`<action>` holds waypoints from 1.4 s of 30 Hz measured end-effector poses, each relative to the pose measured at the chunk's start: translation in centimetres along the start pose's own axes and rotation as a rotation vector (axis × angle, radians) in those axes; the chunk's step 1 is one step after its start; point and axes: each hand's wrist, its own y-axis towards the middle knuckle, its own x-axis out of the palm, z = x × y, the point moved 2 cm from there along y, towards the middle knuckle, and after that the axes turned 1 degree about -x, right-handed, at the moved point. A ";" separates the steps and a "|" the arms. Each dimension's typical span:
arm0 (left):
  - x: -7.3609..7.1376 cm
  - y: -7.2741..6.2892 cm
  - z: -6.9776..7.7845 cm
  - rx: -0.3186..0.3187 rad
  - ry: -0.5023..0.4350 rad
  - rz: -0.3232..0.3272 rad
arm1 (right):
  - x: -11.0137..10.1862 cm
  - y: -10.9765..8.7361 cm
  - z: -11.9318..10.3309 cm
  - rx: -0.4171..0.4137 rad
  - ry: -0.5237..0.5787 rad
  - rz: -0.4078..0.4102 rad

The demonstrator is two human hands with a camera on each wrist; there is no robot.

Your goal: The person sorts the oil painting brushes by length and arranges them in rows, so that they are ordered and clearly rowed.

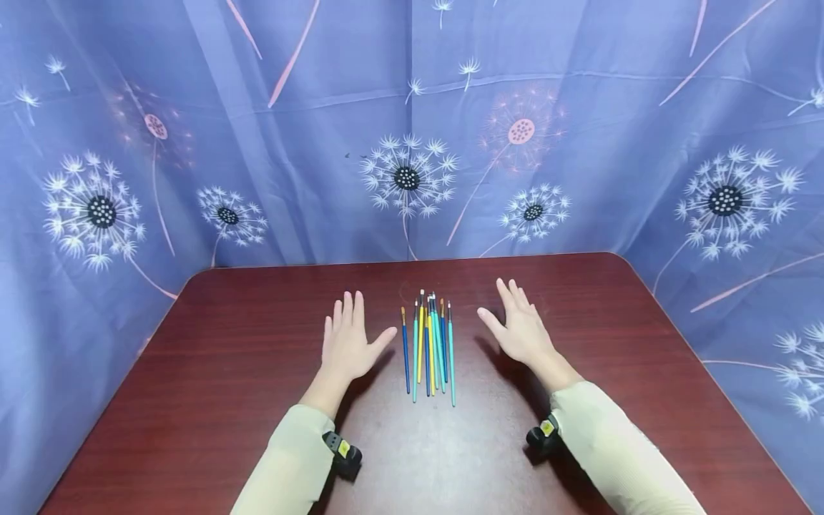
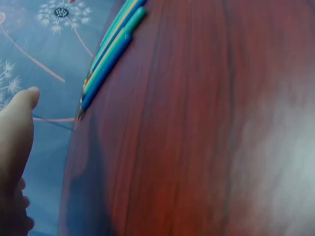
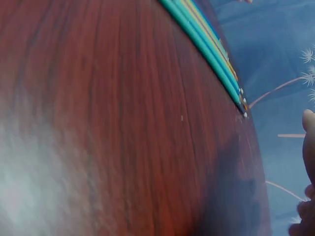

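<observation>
Several paintbrushes (image 1: 430, 347) with blue, teal and yellow handles lie in a loose bundle mid-table, bristles pointing to the far edge. Left of them is my left hand (image 1: 350, 342), palm down with straight fingers and the thumb spread towards the brushes, not touching them. My right hand (image 1: 520, 330) mirrors it on the other side, fingers straight and holding nothing. In the left wrist view the thumb (image 2: 19, 123) shows at the left, with the brushes (image 2: 110, 56) beyond. The right wrist view has part of the hand (image 3: 308, 162) at the right edge and the brushes (image 3: 209, 51) at the top.
The dark red wooden table (image 1: 225, 372) reaches a blue curtain (image 1: 309, 179) printed with dandelions, which hangs behind and along both sides. Each sleeve carries a small black wrist camera, one on the left (image 1: 346, 458) and one on the right (image 1: 543, 436).
</observation>
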 end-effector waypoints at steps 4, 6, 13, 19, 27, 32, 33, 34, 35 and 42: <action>0.6 -0.2 0.9 0.000 -0.158 -0.021 | 0.3 -0.2 -0.4 0.065 0.190 -0.012; 0.9 -0.3 1.3 -0.010 -0.254 -0.024 | 0.5 -0.3 -0.6 0.101 0.255 -0.016; 2.0 -0.4 2.3 -0.066 -0.510 0.014 | 1.4 -0.4 -1.4 0.226 0.521 -0.052; 2.2 -0.4 2.9 -0.134 -0.663 0.034 | 2.3 -0.2 -2.4 0.321 0.868 -0.102; 2.8 0.5 3.6 -0.335 -0.974 -0.070 | 3.3 0.6 -2.9 0.428 1.032 -0.193; 2.7 1.1 3.8 -0.424 -0.978 -0.047 | 3.6 1.0 -2.9 0.451 0.998 -0.201; 2.6 1.2 3.8 -0.434 -0.961 -0.043 | 3.7 1.1 -2.9 0.448 0.993 -0.204; 2.6 1.3 3.9 -0.446 -0.946 -0.041 | 3.7 1.2 -3.0 0.448 0.990 -0.202; 2.5 1.5 3.9 -0.453 -0.932 -0.039 | 3.8 1.3 -3.0 0.456 0.990 -0.196; 2.6 2.4 3.7 -0.511 -0.890 -0.057 | 4.2 1.8 -3.0 0.510 0.977 -0.158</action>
